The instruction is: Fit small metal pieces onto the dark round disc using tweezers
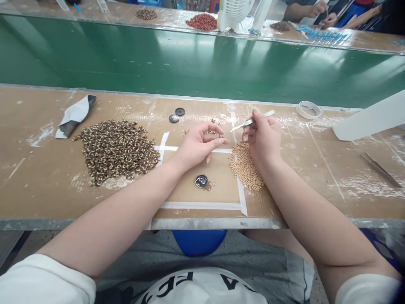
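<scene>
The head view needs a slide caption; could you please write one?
Left hand pinching a small piece, right hand holding a slim tool beside a heap of tan pieces.

bright light, glare on green surface [202,63], soft detail

A tape roll [303,114] lies before the green strip [190,63], with a fan [234,13] standing beyond it.
</scene>
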Motion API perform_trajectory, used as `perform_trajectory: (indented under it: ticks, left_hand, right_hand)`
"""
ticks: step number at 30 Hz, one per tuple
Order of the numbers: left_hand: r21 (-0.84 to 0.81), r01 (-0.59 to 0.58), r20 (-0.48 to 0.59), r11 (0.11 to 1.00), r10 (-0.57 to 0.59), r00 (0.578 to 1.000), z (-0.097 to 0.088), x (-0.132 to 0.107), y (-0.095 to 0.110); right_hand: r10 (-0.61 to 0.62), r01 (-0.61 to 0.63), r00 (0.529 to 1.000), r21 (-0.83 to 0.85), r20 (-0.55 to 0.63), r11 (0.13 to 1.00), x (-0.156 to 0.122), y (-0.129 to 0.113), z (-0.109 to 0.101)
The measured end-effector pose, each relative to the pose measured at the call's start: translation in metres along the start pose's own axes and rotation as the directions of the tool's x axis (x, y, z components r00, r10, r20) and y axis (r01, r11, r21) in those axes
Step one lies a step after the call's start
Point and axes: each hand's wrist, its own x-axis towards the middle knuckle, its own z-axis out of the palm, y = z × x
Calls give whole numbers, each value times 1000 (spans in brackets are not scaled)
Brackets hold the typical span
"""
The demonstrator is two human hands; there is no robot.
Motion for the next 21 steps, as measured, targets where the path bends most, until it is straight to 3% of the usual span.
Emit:
perform_trajectory:
  ticks: [14,17,21]
  left_hand:
    - [93,-25,-42,995,29,999,-6,1,1]
    - [168,-29,-74,985,42,996,-9,1,-1]
    - [288,-46,-97,957,77,992,-11,0,-1]
  right_hand:
    - [-64,63,998,-69,-14,996,-3,-7,1]
    - [-93,92,995,-61,-22,994,-2,-12,-1]
    - [-176,183,983,-149,57,972,0,-22,-7]
